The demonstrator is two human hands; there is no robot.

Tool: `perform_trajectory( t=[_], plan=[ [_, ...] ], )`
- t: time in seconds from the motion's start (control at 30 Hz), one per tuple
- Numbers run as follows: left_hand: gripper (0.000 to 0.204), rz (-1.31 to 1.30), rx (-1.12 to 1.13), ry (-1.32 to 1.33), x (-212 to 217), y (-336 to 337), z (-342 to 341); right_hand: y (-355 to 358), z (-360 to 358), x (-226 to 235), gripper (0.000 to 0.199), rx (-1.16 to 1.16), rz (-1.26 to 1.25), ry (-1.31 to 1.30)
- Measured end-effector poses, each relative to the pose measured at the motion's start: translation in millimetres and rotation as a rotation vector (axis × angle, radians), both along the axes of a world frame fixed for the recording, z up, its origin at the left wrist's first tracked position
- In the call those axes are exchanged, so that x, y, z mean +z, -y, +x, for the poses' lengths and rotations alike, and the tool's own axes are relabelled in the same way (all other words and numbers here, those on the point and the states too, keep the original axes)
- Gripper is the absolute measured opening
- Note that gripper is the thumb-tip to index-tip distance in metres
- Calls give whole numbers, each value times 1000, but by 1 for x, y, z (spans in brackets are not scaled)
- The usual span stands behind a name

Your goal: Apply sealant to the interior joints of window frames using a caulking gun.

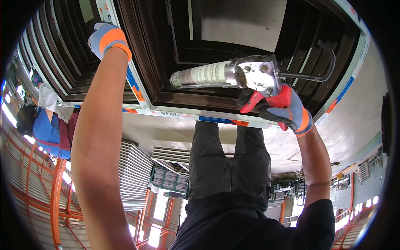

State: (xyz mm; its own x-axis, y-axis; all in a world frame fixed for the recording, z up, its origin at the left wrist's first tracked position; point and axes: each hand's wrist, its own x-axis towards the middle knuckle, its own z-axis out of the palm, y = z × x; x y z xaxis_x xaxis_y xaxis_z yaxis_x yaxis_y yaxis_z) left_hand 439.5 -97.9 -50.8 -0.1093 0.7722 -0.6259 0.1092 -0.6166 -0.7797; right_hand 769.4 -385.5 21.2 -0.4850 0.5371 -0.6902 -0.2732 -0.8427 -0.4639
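**Labels on a sealant cartridge and on window-frame wrapping**

A cylindrical sealant cartridge (204,75) lies roughly level near the middle of the view, wrapped in a pale grey-white label with dark print. Below it, a white protective film strip (175,113) with blue and orange blocks runs along the dark frame's near edge. A similar strip (135,85) runs up the frame's left side, and another (348,81) follows its right edge.
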Motion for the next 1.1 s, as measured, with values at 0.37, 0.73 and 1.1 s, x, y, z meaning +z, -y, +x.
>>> perform_trajectory(
  t=[0.37,0.73,1.1],
  plan=[
    [45,338,168,260,-2,-13,-17,22,-1,-46,31,-210,23,-46],
    [24,608,341,543,-24,-18,-51,28,-15,-73,43,-385,-168,-245],
    [18,790,486,930,-16,-16,-48,51,-6,-31,44,-484,-65,47]
  ],
)
